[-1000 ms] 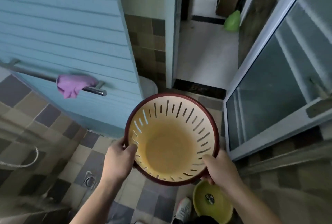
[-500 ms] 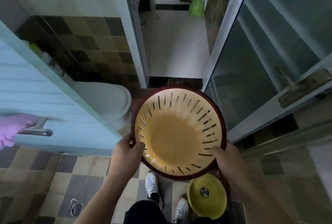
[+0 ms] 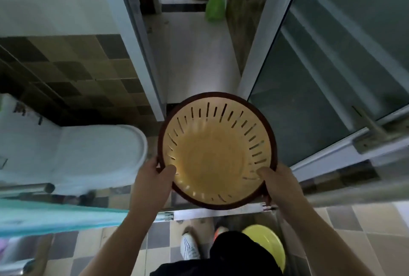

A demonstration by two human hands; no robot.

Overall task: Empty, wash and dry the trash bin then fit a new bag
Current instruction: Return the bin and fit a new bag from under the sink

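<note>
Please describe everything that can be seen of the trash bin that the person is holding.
The trash bin is round, apparently plastic, yellow-orange inside with a dark red-brown rim. Narrow vertical slots run all around its upper wall; the bottom is solid. It holds no bag and looks empty. It is held in the air, mouth toward the camera, before an open doorway. The left hand and the right hand grip the near rim, each with its thumb inside. Nothing else touches it.
</note>
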